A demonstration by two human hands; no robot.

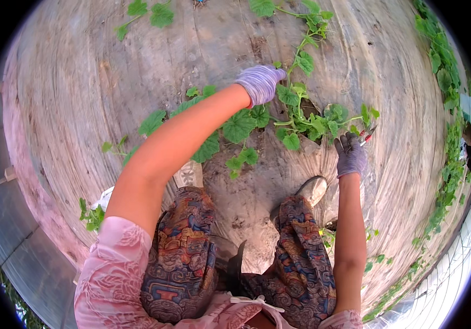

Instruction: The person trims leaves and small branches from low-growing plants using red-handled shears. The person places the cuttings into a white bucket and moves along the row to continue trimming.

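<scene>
A leafy green vine (301, 119) grows from a hole in the plastic ground film, with shoots spreading several ways. My left hand (262, 84), in a striped knit glove, is at the stem of the shoot that runs up the picture; its fingertips are partly hidden, and the fingers look closed on the stem. My right hand (350, 154), in a greyish glove, is at the vine's right side. Pruning shears (367, 137) with red on the handles show just beyond its fingers, blades pointing up and right. Larger leaves (239, 126) lie beneath my left forearm.
Wrinkled plastic film (87, 82) covers the ground. My shoes (314, 190) stand just below the vine. More vines (449, 164) run along the right side. Another shoot (92, 214) lies beside a white object (104, 198) at lower left. Grey panels (5, 205) edge the far left.
</scene>
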